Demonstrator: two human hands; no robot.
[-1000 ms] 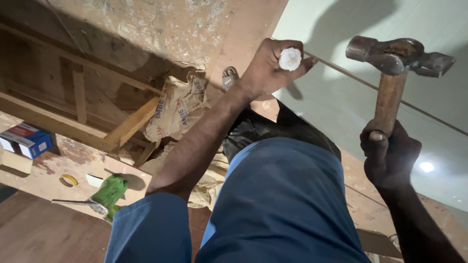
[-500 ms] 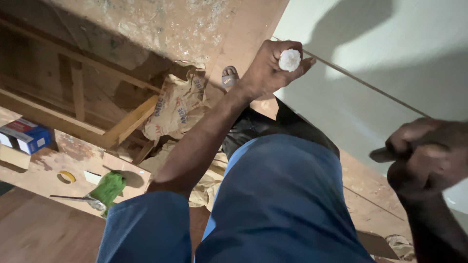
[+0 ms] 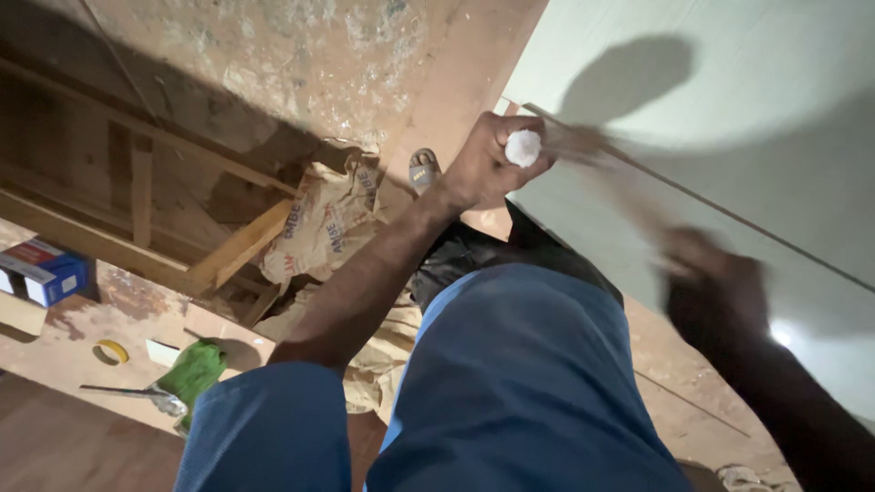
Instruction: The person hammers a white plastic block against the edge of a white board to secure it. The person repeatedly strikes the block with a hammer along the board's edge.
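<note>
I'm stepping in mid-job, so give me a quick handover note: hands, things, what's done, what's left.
Left hand: pinches a small white round piece against the pale green flat panel, beside a thin line across it.
Right hand: blurred in mid-swing near the panel; its grip cannot be made out.
Done: piece placed at the line.
Left: cannot tell whether it is fixed yet.

Dusty reddish floor (image 3: pixel 437 64), timber framing (image 3: pixel 137 173), harsh light.
</note>
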